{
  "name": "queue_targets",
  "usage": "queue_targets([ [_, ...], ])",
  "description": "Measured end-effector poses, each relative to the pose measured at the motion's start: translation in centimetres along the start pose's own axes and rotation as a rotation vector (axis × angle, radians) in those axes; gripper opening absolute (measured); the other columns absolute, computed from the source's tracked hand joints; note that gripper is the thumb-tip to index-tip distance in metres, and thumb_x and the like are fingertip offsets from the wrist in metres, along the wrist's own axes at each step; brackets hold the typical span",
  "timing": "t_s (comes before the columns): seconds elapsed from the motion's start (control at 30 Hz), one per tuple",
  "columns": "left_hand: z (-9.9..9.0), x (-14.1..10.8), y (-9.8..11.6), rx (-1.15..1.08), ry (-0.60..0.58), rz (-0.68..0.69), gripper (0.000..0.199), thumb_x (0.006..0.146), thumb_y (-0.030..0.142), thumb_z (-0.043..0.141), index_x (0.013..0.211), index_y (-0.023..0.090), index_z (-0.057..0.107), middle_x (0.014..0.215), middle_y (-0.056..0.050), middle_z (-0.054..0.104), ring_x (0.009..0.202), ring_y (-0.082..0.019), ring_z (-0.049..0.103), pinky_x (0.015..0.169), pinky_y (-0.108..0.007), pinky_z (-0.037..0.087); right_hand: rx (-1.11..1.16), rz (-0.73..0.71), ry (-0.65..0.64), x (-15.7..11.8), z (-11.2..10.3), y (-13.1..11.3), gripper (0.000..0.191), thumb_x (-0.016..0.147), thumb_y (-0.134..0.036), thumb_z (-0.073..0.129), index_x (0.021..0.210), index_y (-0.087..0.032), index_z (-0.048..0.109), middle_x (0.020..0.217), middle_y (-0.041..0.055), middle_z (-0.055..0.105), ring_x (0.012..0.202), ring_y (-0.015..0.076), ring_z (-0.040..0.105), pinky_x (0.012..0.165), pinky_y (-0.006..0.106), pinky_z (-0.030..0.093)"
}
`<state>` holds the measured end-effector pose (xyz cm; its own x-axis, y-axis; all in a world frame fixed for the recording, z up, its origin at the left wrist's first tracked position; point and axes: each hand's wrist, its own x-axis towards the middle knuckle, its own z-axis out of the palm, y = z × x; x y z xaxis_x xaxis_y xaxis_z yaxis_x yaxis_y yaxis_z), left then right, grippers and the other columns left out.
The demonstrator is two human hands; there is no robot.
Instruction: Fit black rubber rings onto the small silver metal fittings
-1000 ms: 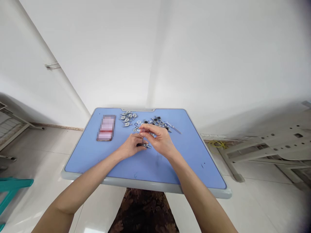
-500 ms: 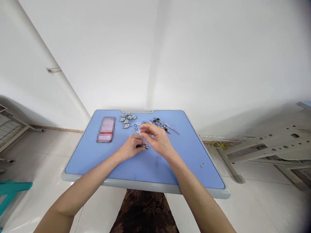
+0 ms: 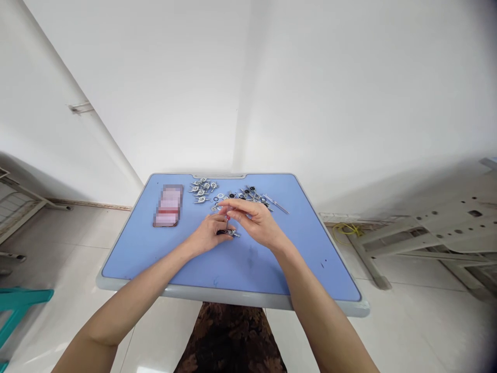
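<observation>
My left hand is closed on a small metal fitting with a short stem, pinning it against the blue tabletop. Above it, my right hand pinches the handle of a small screwdriver, its thin shaft pointing down at the fitting. A touch of red shows at the handle. Whether the tip sits in a screw is too small to tell. Just beyond my fingers lie several loose rings and flat plates. Similar metal fittings form a pile at the back left.
A phone lies on the left of the blue table. Behind my right hand are more fittings with black discs and a long thin tool. A teal stool stands at lower left; a metal frame is on the right.
My right hand's fingers have straightened and shifted round the screwdriver handle. My left hand and the fitting stay in about the same place; the view has shifted slightly.
</observation>
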<state>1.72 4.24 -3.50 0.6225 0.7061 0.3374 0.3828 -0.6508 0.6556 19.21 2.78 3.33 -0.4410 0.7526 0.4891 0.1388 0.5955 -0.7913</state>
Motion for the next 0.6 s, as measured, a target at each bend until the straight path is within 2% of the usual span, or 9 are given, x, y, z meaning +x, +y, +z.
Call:
queue_targets([
  [0.13, 0.10, -0.09, -0.10, 0.055, -0.008, -0.046, 0.018, 0.082, 0.028, 0.067, 0.096, 0.018, 0.073, 0.082, -0.005, 0.062, 0.086, -0.021, 0.059, 0.083, -0.037, 0.047, -0.011, 0.065, 0.117, 0.02, 0.17, 0.42, 0.022, 0.088, -0.017, 0.053, 0.100, -0.023, 0.070, 0.082, 0.0011, 0.071, 0.078, 0.0155, 0.068, 0.072, 0.028, 0.054],
  [0.3, 0.16, -0.04, 0.03, 0.060, -0.013, -0.090, 0.017, 0.080, 0.027, 0.069, 0.095, 0.020, 0.073, 0.080, -0.003, 0.061, 0.083, -0.020, 0.058, 0.080, -0.034, 0.047, -0.021, 0.058, 0.147, 0.20, 0.56, 0.31, 0.019, 0.086, -0.017, 0.054, 0.095, -0.023, 0.070, 0.080, 0.0007, 0.070, 0.078, 0.0165, 0.068, 0.072, 0.029, 0.055],
  [0.47, 0.07, -0.10, 0.09, 0.056, -0.015, -0.094, 0.020, 0.080, 0.028, 0.068, 0.098, 0.021, 0.073, 0.083, -0.004, 0.062, 0.087, -0.021, 0.058, 0.082, -0.035, 0.047, -0.040, 0.033, 0.150, 0.25, 0.67, 0.18, 0.023, 0.087, -0.017, 0.052, 0.102, -0.023, 0.068, 0.083, 0.0017, 0.070, 0.078, 0.0155, 0.067, 0.073, 0.030, 0.055],
  [0.6, -0.18, -0.13, 0.31, 0.090, -0.041, -0.121, 0.018, 0.082, 0.029, 0.067, 0.098, 0.023, 0.073, 0.083, -0.003, 0.062, 0.085, -0.020, 0.059, 0.083, -0.036, 0.045, -0.009, 0.019, 0.239, 0.20, -0.01, 0.23, 0.022, 0.089, -0.022, 0.051, 0.105, -0.024, 0.066, 0.084, 0.0022, 0.068, 0.078, 0.0149, 0.066, 0.071, 0.030, 0.055],
])
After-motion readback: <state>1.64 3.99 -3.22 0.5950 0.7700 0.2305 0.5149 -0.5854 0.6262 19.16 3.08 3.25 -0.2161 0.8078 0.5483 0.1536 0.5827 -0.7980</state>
